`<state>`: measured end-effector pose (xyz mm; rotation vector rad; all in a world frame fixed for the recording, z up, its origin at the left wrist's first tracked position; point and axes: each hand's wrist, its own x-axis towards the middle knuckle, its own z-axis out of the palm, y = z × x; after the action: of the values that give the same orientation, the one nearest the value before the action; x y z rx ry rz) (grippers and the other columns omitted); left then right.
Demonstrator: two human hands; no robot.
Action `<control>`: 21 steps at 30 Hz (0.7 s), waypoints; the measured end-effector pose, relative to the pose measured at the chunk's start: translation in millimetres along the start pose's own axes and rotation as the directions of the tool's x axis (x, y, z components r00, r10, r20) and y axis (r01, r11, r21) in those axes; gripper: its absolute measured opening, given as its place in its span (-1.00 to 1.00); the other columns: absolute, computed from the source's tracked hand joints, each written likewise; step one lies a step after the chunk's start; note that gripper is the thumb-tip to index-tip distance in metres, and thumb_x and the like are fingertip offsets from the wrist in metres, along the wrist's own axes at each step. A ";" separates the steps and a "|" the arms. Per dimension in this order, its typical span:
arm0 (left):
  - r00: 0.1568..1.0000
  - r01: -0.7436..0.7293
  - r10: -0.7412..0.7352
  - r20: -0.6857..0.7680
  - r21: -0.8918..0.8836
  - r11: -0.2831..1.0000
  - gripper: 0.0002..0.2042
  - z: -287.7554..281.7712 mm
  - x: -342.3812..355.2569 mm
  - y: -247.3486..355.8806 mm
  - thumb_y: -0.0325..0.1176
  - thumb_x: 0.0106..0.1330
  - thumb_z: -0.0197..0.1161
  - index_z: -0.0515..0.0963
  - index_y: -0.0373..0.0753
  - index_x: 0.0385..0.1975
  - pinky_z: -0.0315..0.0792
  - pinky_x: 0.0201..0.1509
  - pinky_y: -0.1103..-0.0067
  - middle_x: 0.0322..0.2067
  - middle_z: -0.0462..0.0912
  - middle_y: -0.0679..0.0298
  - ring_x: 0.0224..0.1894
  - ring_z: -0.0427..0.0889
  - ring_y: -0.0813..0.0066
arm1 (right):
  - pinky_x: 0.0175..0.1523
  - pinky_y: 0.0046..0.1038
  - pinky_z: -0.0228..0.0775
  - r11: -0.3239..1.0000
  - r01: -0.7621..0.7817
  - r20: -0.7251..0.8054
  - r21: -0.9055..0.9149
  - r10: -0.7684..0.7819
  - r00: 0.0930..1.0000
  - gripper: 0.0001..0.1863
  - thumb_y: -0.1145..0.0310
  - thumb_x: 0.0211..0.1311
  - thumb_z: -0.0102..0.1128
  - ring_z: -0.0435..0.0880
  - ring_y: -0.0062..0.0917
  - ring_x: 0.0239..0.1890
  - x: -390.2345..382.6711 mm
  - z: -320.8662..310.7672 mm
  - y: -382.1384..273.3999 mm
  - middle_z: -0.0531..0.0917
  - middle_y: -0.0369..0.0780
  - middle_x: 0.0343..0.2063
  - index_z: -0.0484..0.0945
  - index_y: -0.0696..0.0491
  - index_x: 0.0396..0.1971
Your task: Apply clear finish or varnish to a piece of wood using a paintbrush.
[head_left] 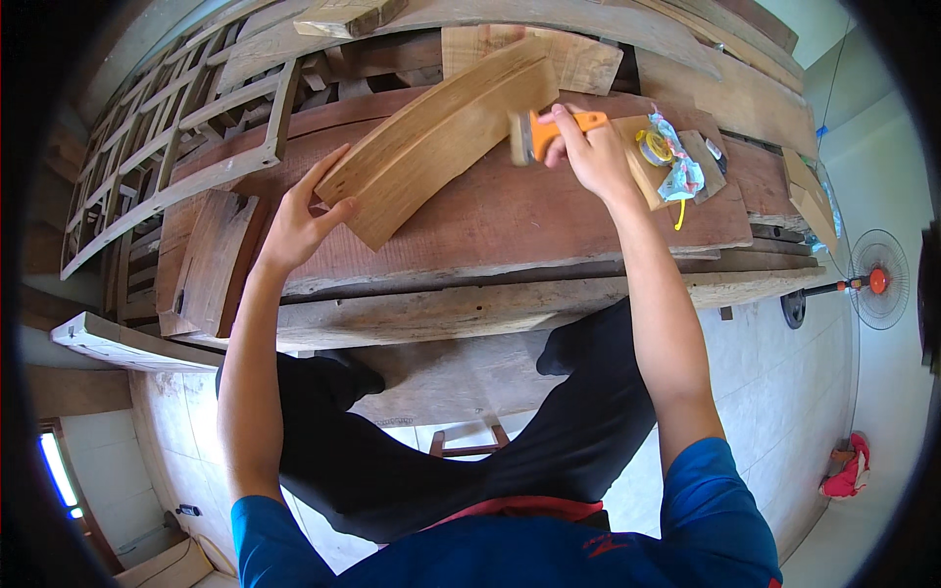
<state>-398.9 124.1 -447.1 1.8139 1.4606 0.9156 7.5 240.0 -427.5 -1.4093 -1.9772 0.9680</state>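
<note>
My left hand point(309, 216) grips the near left end of a long light-brown board point(421, 147), which slants up to the back right over a reddish wooden slab point(490, 225). In my right hand point(588, 152) is an orange-handled brush point(534, 137), its pale bristles blurred beside the board's right part. To the right of that hand, a small wooden piece point(647, 181) carries a yellow round item point(655, 147) that looks like a tape, and crumpled light-blue packaging point(683, 178).
Slatted wooden frames point(147, 157) lean at the left, with short boards point(211, 265) nearer me. More planks point(529, 49) lie behind. A standing fan point(877, 279) is at the right, a red cloth point(851, 470) on the floor. My legs point(598, 372) are below the bench edge.
</note>
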 end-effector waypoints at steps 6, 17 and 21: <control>1.000 -0.009 0.009 0.014 -0.001 1.000 -0.24 3.8 4.5 0.8 -0.20 0.37 0.42 0.32 -0.19 0.57 0.45 0.43 0.30 0.32 0.59 0.01 0.27 0.61 0.27 | 0.13 -0.32 0.59 0.923 0.317 -0.350 -0.218 -0.377 0.857 -0.51 -0.17 0.66 -0.02 0.82 -0.31 -0.01 8.0 17.8 32.0 0.85 -0.18 -0.10 0.53 -0.24 0.34; 1.000 0.009 -0.009 0.015 0.002 1.000 -0.24 3.2 -0.1 9.0 -0.24 0.35 0.41 0.32 -0.21 0.56 0.47 0.41 0.30 0.29 0.60 0.02 0.27 0.60 0.29 | -0.11 -0.49 0.53 0.954 0.296 -0.389 0.044 -0.257 0.885 -0.61 0.03 0.69 0.00 0.76 -0.60 -0.29 14.9 21.6 26.8 0.85 -0.28 -0.28 0.73 -0.06 0.06; 1.000 0.020 -0.020 0.005 0.006 1.000 -0.25 2.7 -1.4 2.1 -0.25 0.36 0.41 0.32 -0.20 0.56 0.45 0.42 0.31 0.29 0.60 0.02 0.27 0.60 0.29 | -0.04 -0.53 0.53 0.892 0.424 -0.326 0.159 -0.357 0.875 -0.68 0.14 0.67 0.07 0.74 -0.61 -0.25 12.0 13.4 20.5 0.81 -0.27 -0.32 0.75 -0.06 0.07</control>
<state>-395.7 122.2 -447.2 1.8012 1.4769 0.8969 5.3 252.1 -451.8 -0.9105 -1.7724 0.7243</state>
